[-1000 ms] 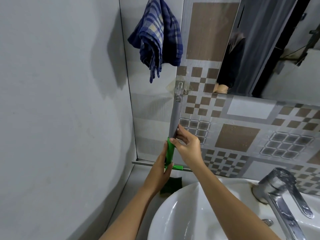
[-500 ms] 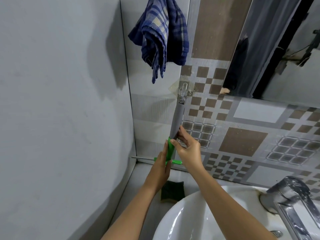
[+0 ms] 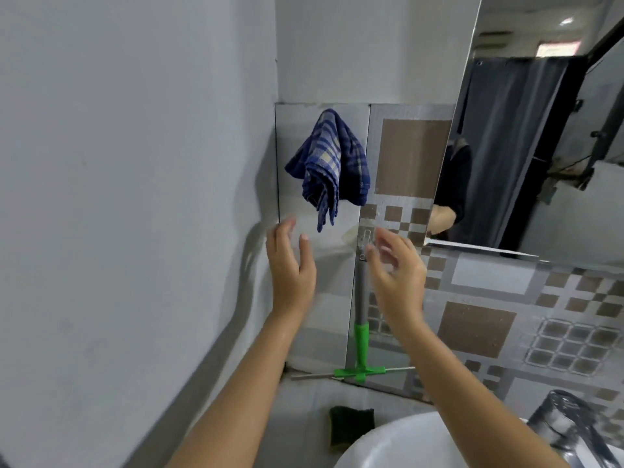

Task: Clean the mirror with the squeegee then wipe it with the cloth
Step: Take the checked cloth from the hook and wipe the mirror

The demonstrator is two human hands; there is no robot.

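The squeegee (image 3: 360,336) hangs from a wall hook (image 3: 365,238), grey handle up, green neck and crossbar at the bottom. A blue plaid cloth (image 3: 332,167) hangs on the tiled wall above and left of it. The mirror (image 3: 526,136) fills the upper right. My left hand (image 3: 291,268) is raised just below the cloth, fingers spread, holding nothing. My right hand (image 3: 396,275) is raised in front of the squeegee's handle near the hook, fingers apart, touching nothing that I can see.
A plain grey wall (image 3: 135,197) closes the left side. A white basin (image 3: 405,444) and a chrome tap (image 3: 570,430) sit at the bottom right. A dark green sponge (image 3: 351,425) lies on the ledge beside the basin.
Both hands have let go of the squeegee, which stays hanging on the hook, and have risen toward the cloth. The view has tilted upward.
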